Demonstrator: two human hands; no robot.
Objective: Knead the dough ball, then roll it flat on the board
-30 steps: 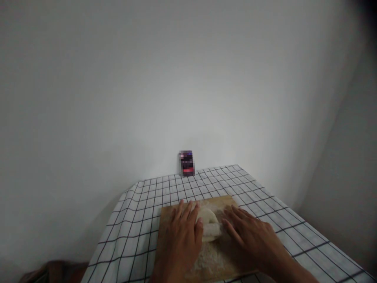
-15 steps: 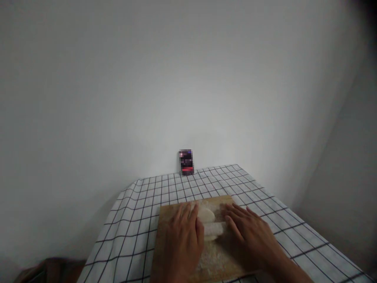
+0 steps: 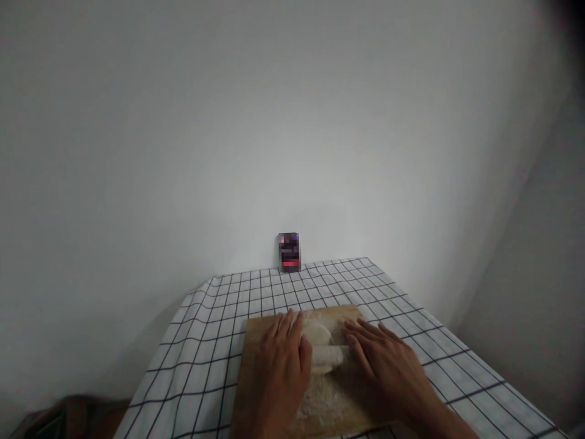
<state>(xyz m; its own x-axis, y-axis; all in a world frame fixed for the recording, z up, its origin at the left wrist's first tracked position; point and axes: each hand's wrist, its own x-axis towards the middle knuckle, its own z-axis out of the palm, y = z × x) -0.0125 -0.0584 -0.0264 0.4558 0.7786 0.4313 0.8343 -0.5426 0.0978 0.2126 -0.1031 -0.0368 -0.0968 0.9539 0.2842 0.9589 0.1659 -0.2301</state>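
A pale rolling pin (image 3: 329, 355) lies crosswise over a flat round of white dough (image 3: 319, 333), which shows on both the far and near sides of it. My left hand (image 3: 284, 360) rests flat over the pin's left end, fingers stretched forward. Over the right end lies my right hand (image 3: 386, 361), its fingers long and angled inward to the left. Both ends of the pin are hidden under the hands. Beneath everything is a wooden board (image 3: 252, 341) dusted with white flour.
The board lies on a white tablecloth (image 3: 201, 353) with a black grid. At the table's far edge a small dark pixelated object (image 3: 289, 252) stands against the white wall (image 3: 283, 122). Something brown (image 3: 75, 414) shows low on the left.
Both hands have shifted slightly left with the rolling pin, and the left fingertips reach a little farther forward. The dough remains under the pin.
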